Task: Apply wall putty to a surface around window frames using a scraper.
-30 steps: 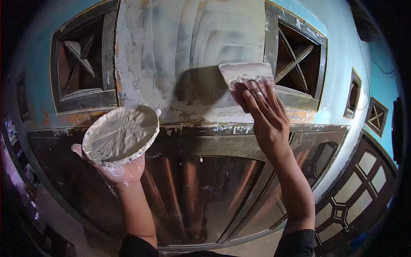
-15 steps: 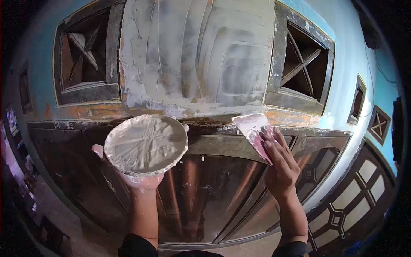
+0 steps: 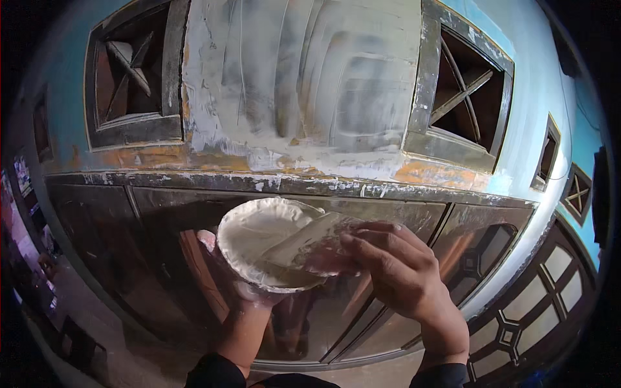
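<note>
My left hand is closed around a round, shallow dish from below, its thumb showing at the left side. Pale grey-white putty fills the dish up to its crusted rim. A flat, putty-smeared spreader is gripped by my right hand, with the fingers along its right end. The spreader's left end lies over the putty, tilted across the right half of the dish. Part of the left hand is hidden under the dish.
Ahead rises a wall section coated with streaky grey putty. Dark-framed openings with crossed bars flank it, one at left and one at right. Below runs a putty-spotted wooden ledge above glossy dark wooden panels.
The spreader has come from near the ledge at right, down and left onto the putty. My left hand has brought the dish rightward and slightly down. The putty's ridged surface now looks smoother.
</note>
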Available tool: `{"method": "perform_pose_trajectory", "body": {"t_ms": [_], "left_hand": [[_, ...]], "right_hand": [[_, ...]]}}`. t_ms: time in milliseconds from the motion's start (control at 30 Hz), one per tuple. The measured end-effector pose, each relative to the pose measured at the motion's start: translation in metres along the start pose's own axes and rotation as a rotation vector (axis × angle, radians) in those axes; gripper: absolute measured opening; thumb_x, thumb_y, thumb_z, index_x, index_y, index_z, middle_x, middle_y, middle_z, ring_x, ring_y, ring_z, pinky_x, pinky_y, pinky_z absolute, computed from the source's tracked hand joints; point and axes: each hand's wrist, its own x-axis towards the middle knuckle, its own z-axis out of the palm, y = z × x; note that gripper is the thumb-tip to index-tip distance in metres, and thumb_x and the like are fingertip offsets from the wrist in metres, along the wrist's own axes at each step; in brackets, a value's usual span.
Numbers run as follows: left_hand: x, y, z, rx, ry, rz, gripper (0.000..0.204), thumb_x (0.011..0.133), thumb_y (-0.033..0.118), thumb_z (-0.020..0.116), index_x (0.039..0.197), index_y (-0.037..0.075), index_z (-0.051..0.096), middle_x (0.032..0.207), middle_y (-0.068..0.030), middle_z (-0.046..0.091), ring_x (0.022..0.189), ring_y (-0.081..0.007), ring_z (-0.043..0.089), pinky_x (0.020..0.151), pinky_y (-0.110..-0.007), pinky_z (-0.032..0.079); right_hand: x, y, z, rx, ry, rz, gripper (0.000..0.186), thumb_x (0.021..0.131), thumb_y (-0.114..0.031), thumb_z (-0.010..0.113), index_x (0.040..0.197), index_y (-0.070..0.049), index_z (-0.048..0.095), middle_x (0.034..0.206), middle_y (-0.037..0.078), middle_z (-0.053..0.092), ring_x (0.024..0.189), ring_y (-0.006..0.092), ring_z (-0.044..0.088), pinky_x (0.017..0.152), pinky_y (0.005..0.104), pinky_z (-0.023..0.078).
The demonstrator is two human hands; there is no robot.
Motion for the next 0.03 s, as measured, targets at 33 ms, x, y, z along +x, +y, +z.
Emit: {"method": "perform_pose_trajectory", "body": {"t_ms": [33], "left_hand": [[-0.0964, -0.0245, -0.053, 0.005, 0.012, 0.0, 0.096, 0.093, 0.084, 0.035, 0.157, 0.013, 0.036, 0.16, -0.0156, 0.039, 0.143, -0.0402, 0.042, 0.118, -0.061, 0.034]], "right_hand": [[-0.0024, 0.0017, 0.0031, 0.001, -0.003, 0.002, 0.052, 0.075, -0.006, 0.073, 0.126, 0.0, 0.067, 0.11, 0.013, 0.07, 0.104, 0.0327, 0.07, 0.092, 0.0447, 0.057]]}}
